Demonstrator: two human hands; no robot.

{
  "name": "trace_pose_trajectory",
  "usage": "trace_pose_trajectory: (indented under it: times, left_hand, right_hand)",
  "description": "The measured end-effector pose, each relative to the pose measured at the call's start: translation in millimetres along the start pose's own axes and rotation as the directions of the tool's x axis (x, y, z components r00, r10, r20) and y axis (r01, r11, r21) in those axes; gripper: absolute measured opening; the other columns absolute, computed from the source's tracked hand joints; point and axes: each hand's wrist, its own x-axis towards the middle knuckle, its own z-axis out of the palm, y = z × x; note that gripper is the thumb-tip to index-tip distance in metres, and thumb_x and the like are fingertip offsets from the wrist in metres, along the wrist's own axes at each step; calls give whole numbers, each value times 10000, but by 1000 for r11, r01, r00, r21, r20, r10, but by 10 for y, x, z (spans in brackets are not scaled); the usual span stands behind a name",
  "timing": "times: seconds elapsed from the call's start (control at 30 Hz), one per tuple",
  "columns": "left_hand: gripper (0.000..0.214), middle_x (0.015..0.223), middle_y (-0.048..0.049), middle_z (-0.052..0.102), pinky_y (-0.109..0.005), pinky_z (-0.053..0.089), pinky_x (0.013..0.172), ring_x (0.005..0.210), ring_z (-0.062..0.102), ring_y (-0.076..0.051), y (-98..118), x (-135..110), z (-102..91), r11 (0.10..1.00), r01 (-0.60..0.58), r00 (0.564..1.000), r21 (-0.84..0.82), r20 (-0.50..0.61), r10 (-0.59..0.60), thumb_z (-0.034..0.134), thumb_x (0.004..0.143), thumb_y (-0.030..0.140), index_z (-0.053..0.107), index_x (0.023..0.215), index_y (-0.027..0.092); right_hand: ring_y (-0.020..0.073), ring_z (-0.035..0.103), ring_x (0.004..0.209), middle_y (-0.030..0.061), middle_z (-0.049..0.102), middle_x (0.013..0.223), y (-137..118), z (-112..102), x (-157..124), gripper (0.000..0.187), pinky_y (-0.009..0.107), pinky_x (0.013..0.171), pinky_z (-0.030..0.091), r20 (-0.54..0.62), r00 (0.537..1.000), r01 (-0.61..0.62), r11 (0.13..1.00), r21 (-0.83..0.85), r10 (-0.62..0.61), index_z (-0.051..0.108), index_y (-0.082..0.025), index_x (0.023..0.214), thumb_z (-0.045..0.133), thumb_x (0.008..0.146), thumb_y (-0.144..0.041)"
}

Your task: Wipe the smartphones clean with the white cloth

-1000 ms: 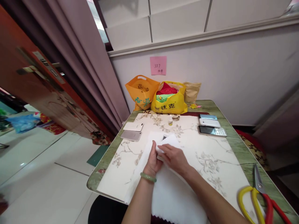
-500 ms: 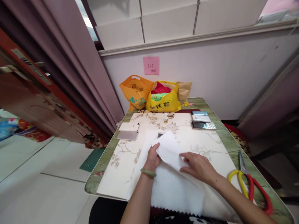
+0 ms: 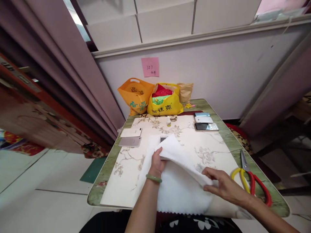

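Note:
A thin white cloth (image 3: 181, 189) with zigzag edges lies over the near half of the table, its upper part lifted and folded over. My left hand (image 3: 157, 163), with a green bangle at the wrist, grips the raised part, thumb on top. At the right, my right hand (image 3: 220, 185) pinches the cloth's edge between thumb and fingers and holds it off the table. Just beyond the raised corner a phone (image 3: 163, 138) shows in part; the cloth covers the rest of it.
Two phones (image 3: 130, 141) lie at the left and several more (image 3: 206, 127) at the back right. A small bottle (image 3: 168, 121) stands near the middle. Red-and-yellow-handled scissors (image 3: 250, 176) lie at the right edge. Orange (image 3: 137, 95) and yellow (image 3: 165, 108) bags stand at the back.
My right hand has moved right and slightly down, drawing the cloth's edge out with it. My left hand keeps its hold nearly in place. The view has shifted a little.

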Motion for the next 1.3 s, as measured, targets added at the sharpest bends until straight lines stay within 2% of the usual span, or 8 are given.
trace_pose_trajectory:
  times: [0.1,0.27,0.33,0.53,0.77,0.93,1.13,1.3]
  left_hand:
    - [411,1079,-149,715,-413,534,911,1012,675,-280,7,-14,2,1000,15,1000,13,-7,-15,651,780,211,622,1175,102]
    - [345,1051,-147,723,-393,528,918,997,682,-270,34,-55,3,1000,10,1000,23,8,-10,651,779,208,648,1105,96]
    - [312,1046,-158,723,-388,528,916,985,686,-275,49,-71,8,999,34,999,40,1,-34,649,781,229,662,1056,81]
    - [320,1029,-164,727,-380,528,913,978,689,-282,76,-94,31,995,84,996,57,-35,-82,648,772,243,666,1042,72]
    - [406,968,-151,740,-392,546,858,899,709,-281,89,-107,15,996,55,997,71,-61,-50,660,713,166,639,1108,72]
    - [392,935,-140,745,-380,548,829,843,716,-274,105,-6,140,991,4,998,135,-57,4,667,671,121,653,1061,79]
    - [350,851,-109,753,-366,526,858,834,713,-256,131,315,534,971,-28,999,237,39,19,686,664,119,672,1012,85]
    - [487,950,-129,742,-379,505,910,971,683,-272,91,307,606,993,74,982,91,168,-89,658,787,484,661,1095,106]
  right_hand:
    - [175,555,660,-3,596,736,-51,-4,-73,167,273,639,437,-159,986,-51,997,-60,41,574,-256,873,568,839,-420]
    - [168,562,586,-8,627,647,-174,-177,-213,262,264,541,373,116,992,-34,992,-122,48,620,-268,702,598,820,-501]
    - [169,558,558,-8,625,605,-146,-218,-79,314,269,528,353,46,995,-78,986,-145,86,638,-266,672,560,842,-518]
    - [157,603,591,10,700,829,5,-4,1128,335,268,573,417,-289,941,-144,982,123,175,678,-237,846,491,862,-514]
    - [164,606,655,10,683,695,-61,260,2191,211,243,573,372,-274,931,-209,968,141,241,673,-213,732,667,728,-424]
    - [160,593,641,-12,658,649,55,298,2261,175,248,599,379,-342,911,-180,969,171,229,627,-223,696,600,769,-381]
    - [185,586,664,11,649,685,310,120,2289,235,277,625,382,-485,821,-241,952,188,303,619,-213,754,528,806,-424]
    - [173,580,666,26,663,817,335,-50,2099,266,291,667,405,-562,796,-166,974,151,223,623,-199,956,598,782,-398]
